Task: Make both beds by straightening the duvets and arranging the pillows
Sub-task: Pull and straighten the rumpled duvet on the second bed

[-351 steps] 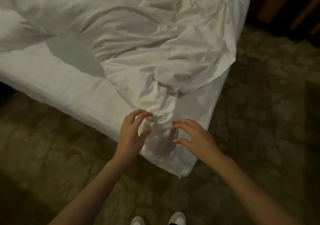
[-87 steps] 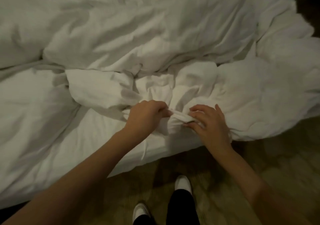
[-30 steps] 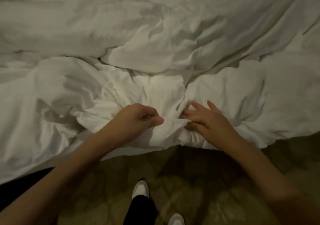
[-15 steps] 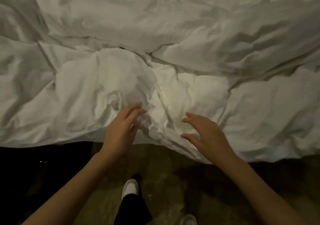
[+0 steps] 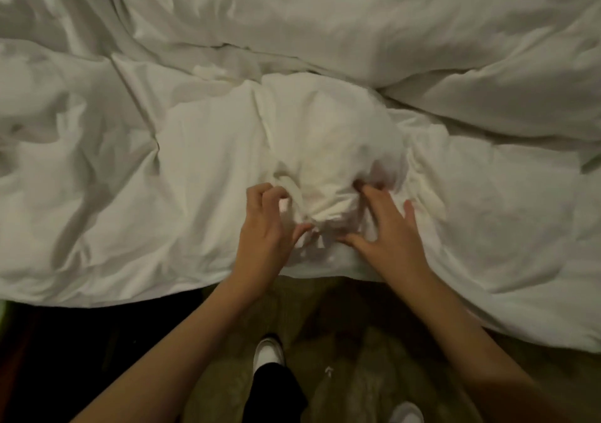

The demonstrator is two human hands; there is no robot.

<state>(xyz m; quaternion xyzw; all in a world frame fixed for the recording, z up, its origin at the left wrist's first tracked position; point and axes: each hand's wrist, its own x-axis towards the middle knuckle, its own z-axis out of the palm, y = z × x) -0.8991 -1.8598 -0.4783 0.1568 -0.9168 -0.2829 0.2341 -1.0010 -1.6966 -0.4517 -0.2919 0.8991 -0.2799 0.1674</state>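
A crumpled white duvet [image 5: 195,169] covers the bed across the whole upper view, its near edge hanging over the bed side. A tight bunch of duvet fabric [image 5: 325,195] rises in the middle near that edge. My left hand [image 5: 266,230] grips the left side of the bunch, with fingers curled over a fold and the thumb under it. My right hand [image 5: 387,227] rests on the right side of the bunch with fingers spread, the fingertips pushing into the cloth. No pillow is in view.
Below the bed edge lies a dim stone-patterned floor [image 5: 357,341]. My white shoes [image 5: 268,352] and dark trouser leg stand close to the bed. A dark gap [image 5: 81,341] under the bed shows at the lower left.
Half a second ago both hands hovered open just above the duvet edge. Now they have closed in on a bunch of fabric, the left gripping it and the right pressing on it.
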